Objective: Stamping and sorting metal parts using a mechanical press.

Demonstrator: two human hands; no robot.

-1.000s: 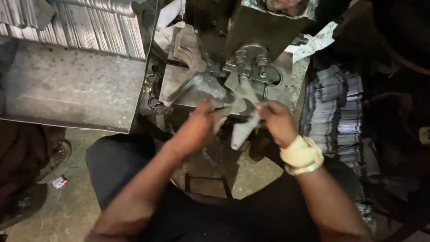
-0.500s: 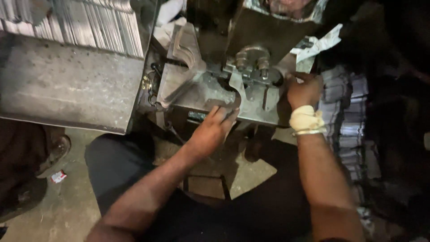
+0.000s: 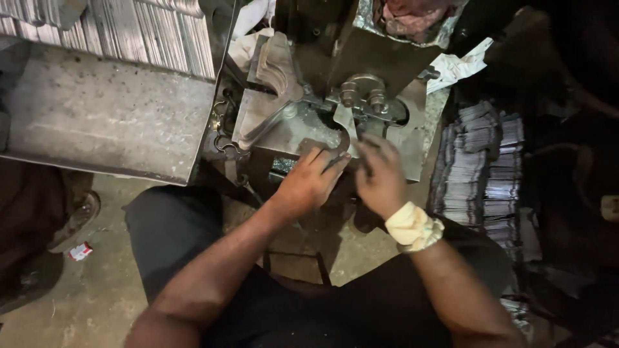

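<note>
Left hand [image 3: 309, 183] pinches the flat blank [image 3: 322, 147] at the die [image 3: 361, 109], right hand [image 3: 380, 174] curled beside; fingers should stay clear of the punch.

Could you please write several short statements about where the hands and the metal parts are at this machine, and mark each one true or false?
1. The left hand rests on a curved metal piece at the front of the press machine. True.
2. The right hand wears a thick glove. False: it is bare, with a pale cloth band wrapped around the wrist.
3. Stacks of flat metal pieces stand to the right of the machine. True.
4. Both hands hang down at the person's knees. False: both are raised to the front of the machine.
5. A grey metal tray lies to the left of the machine. True.
</note>
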